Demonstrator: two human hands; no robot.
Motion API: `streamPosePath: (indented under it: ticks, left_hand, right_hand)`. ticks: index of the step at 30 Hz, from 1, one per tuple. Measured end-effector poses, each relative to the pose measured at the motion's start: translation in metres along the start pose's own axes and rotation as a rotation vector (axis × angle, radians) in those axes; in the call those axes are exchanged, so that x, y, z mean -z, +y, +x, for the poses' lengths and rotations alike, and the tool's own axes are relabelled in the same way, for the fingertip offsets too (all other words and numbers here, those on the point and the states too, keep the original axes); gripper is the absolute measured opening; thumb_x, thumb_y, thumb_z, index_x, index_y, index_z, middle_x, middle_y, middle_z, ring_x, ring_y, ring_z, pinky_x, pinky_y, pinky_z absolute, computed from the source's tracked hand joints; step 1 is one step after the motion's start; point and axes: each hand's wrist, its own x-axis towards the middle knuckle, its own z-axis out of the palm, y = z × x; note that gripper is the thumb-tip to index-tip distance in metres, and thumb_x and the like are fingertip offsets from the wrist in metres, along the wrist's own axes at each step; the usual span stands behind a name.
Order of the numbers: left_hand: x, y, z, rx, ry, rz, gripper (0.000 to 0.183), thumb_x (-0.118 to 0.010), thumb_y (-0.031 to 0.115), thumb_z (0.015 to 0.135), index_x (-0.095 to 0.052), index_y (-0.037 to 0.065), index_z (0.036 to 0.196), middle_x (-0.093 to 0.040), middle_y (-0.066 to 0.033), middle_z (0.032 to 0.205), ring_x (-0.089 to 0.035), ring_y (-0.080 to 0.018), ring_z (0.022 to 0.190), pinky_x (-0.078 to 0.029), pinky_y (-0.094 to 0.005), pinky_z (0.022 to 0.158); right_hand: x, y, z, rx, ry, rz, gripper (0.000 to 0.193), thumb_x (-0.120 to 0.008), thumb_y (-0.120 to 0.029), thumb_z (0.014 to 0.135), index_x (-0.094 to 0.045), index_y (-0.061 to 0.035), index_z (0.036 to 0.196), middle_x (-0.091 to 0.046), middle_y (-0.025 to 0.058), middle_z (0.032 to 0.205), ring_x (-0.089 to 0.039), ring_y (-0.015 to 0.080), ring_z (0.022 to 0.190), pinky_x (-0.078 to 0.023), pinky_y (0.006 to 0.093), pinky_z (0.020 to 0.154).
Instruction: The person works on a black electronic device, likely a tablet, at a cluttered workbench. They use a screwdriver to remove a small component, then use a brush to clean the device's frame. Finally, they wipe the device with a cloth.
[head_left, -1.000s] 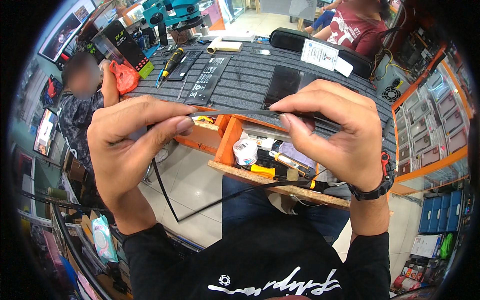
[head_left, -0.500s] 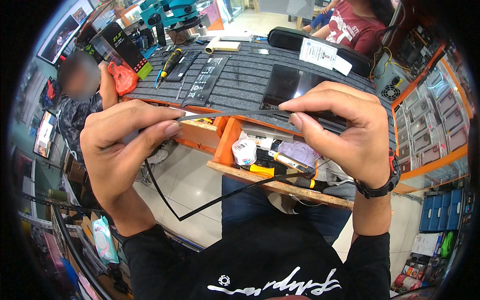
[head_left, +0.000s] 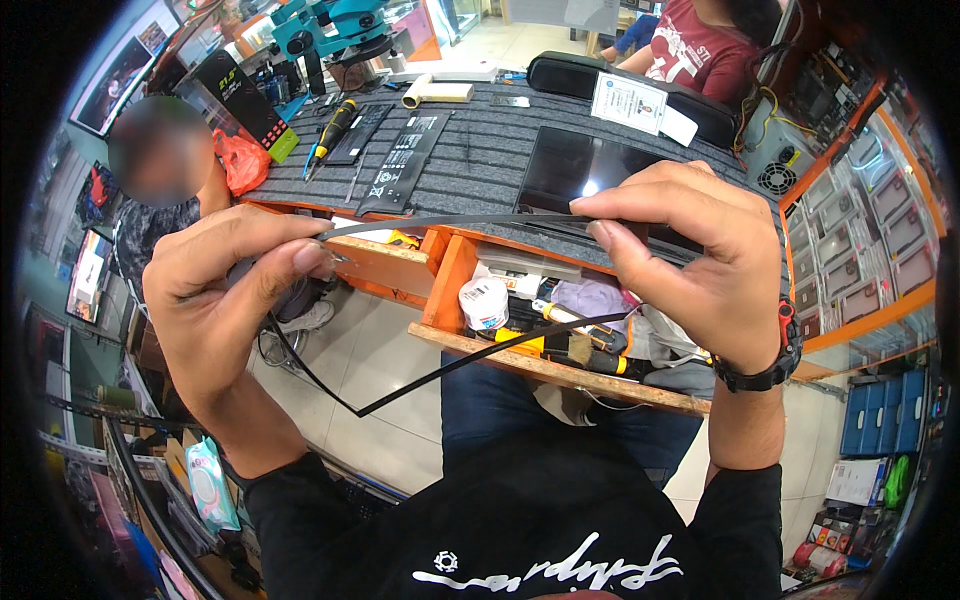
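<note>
A thin black bezel-like frame (head_left: 455, 220) is stretched between my hands above the open drawer. My left hand (head_left: 215, 285) pinches one end of its upper strip between thumb and fingers. At the other end my right hand (head_left: 700, 265), with a dark watch on the wrist, pinches the same strip. That strip bows slightly upward, while the rest of the frame hangs below in a bent corner. Beyond my right hand a glossy black screen panel (head_left: 570, 170) lies on the grey ribbed mat. A flat black battery (head_left: 405, 165) rests to its left.
Below the frame, the wooden drawer (head_left: 560, 373) holds a white round tub (head_left: 485, 302), yellow-handled tools and cloth. A yellow-black screwdriver (head_left: 335, 130), red plastic bag (head_left: 240, 160) and teal microscope (head_left: 330, 35) are on the bench. One person sits at left, another beyond the bench.
My left hand has moved slightly left, and the upper strip bows more. The hanging corner has risen a little. Both hands keep their pinch on the frame.
</note>
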Motion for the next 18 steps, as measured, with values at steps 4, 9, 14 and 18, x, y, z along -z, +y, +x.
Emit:
streamPosePath:
  ticks: [4, 9, 14, 18]
  left_hand:
    - [-0.0023, 0.0004, 0.0003, -0.003, 0.000, -0.047, 0.013, -0.073, -0.003, 0.086, -0.075, -0.009, 0.097, -0.074, -0.0143, 0.081, -0.071, -0.0202, 0.073, -0.053, -0.0295, 0.070]
    - [-0.0041, 0.0008, 0.0000, 0.039, 0.012, -0.091, 0.013, -0.073, -0.002, 0.086, -0.075, -0.010, 0.097, -0.074, -0.0147, 0.081, -0.071, -0.0206, 0.073, -0.053, -0.0299, 0.069]
    - [-0.0026, 0.0011, -0.0020, 0.048, -0.002, -0.082, 0.014, -0.075, -0.005, 0.086, -0.077, -0.008, 0.099, -0.076, -0.0132, 0.082, -0.072, -0.0173, 0.075, -0.053, -0.0252, 0.072]
    - [-0.0018, 0.0000, -0.0031, 0.057, 0.009, -0.084, 0.015, -0.075, -0.005, 0.086, -0.077, -0.008, 0.100, -0.076, -0.0134, 0.082, -0.072, -0.0172, 0.075, -0.053, -0.0251, 0.072]
  right_hand:
    - [-0.0038, -0.0036, 0.0006, 0.092, 0.032, -0.160, 0.024, -0.080, 0.003, 0.075, -0.079, -0.0070, 0.097, -0.075, 0.0054, 0.085, -0.067, 0.0137, 0.069, -0.043, 0.0274, 0.069]
    - [-0.0067, -0.0024, 0.0012, 0.153, 0.074, -0.229, 0.026, -0.080, 0.005, 0.074, -0.078, -0.0077, 0.096, -0.075, 0.0048, 0.087, -0.067, 0.0128, 0.069, -0.043, 0.0273, 0.069]
    - [-0.0031, -0.0006, -0.0005, 0.099, 0.071, -0.170, 0.026, -0.077, 0.007, 0.075, -0.078, -0.0068, 0.097, -0.076, 0.0052, 0.089, -0.068, 0.0137, 0.071, -0.045, 0.0270, 0.070]
    - [-0.0001, 0.0011, -0.0022, 0.041, 0.063, -0.041, 0.026, -0.075, 0.009, 0.076, -0.079, -0.0031, 0.099, -0.076, 0.0094, 0.090, -0.071, 0.0174, 0.077, -0.051, 0.0279, 0.072]
